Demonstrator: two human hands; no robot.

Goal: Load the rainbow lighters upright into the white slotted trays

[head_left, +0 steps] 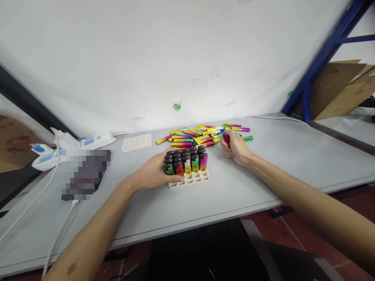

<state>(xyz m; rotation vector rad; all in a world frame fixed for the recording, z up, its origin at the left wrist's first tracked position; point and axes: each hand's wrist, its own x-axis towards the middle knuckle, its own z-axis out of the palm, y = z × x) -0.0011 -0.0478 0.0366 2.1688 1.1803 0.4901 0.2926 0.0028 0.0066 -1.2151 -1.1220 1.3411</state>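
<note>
Several lighters [187, 162] with black tops and shiny coloured bodies stand upright in rows in a white holed tray [197, 178]. The tray's front row of holes holds none. My left hand [154, 169] is wrapped round the left side of this group, its thumb at the front and its fingers behind, partly hidden. Farther right, my right hand [234, 146] is closed in a pinch at the near right edge of a pile. A shiny purple lighter [226, 138] shows between its fingers, mostly covered by them. The pile of glossy multicoloured lighter-length pieces [190, 136] lies flat behind the tray.
Another white holed tray [136, 143] lies at the back left. A power strip [84, 142], white cables and a blurred dark object [86, 175] occupy the grey table's left side. A white wall rises behind. Cardboard boxes [340, 89] stand beyond the blue frame [306, 101] on the right.
</note>
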